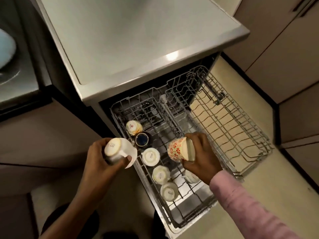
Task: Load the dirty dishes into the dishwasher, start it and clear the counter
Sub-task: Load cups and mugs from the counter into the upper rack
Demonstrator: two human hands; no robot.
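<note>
Loading cups: left hand [96, 157] fingers curled round upturned white mug [114, 150], right hand [201, 156] fingers gripping orange-flowered ceramic cup [177, 149]; next, seating both mouth-down in grey wire dishwasher rack [229, 128].

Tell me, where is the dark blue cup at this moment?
The dark blue cup stands upside down in the left row of the upper rack, between the stained cup behind it and a white cup in front.

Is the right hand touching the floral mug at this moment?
Touching. The head view shows the right hand with its fingers wrapped around the floral mug, which it holds tilted above the upper rack.
</note>
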